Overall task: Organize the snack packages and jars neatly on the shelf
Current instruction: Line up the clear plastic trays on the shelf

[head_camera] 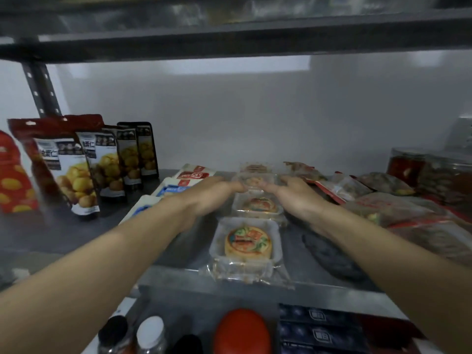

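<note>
A row of clear plastic mooncake packs runs front to back down the middle of the grey shelf (76, 233). The nearest pack (246, 247) shows a painted round cake; a second pack (259, 205) lies behind it. My left hand (212, 195) and my right hand (297, 198) reach in from either side and pinch the third pack (252, 181) with their fingertips. A fourth pack (255, 167) lies behind that one. Dark chestnut pouches (76, 172) stand upright in a row at the left.
White flat packs with red and blue labels (189, 178) lie left of the mooncakes. Red-edged bags of dried goods (398, 208) pile at the right, with clear jars (408, 164) behind them. A dark bag (332, 256) lies near the front edge. Bottles and a red lid (242, 330) sit below.
</note>
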